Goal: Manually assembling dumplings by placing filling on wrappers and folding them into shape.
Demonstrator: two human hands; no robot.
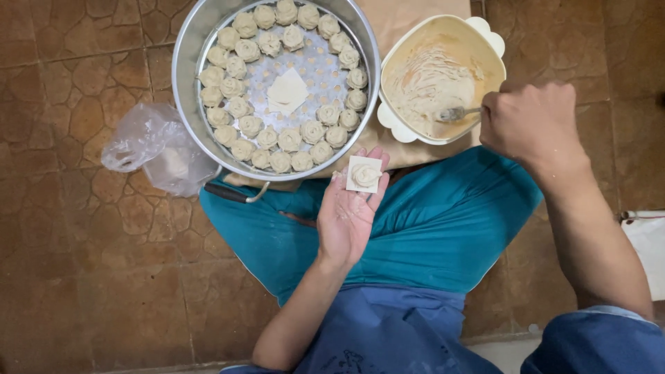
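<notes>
- Here, centre of frame: left hand (346, 211) lying flat, palm up, grip open, carrying a square wrapper (364, 173) on the fingertips with a dab of filling (365, 174) in its middle.
- Right of frame: right hand (530, 125) fisted, grip closed on a spoon (457, 113) dipping into the cream bowl (485, 31), upper right, smeared with pale paste.
- Upper centre: steamer tray (185, 69) ringed with folded dumplings (289, 140); spare wrappers (287, 91) stacked in the middle.
- Left of frame: crumpled clear plastic bag (156, 145) on the tiled floor (83, 263).
- Handling, judged: wrapper thin, limp, light, easy to tear; filling soft and sticky. Best supported from below on flat fingers, then pinched at corners and edges, never across the loaded middle.
- Spoon stiff, likely slick with paste; best held by the handle end.
</notes>
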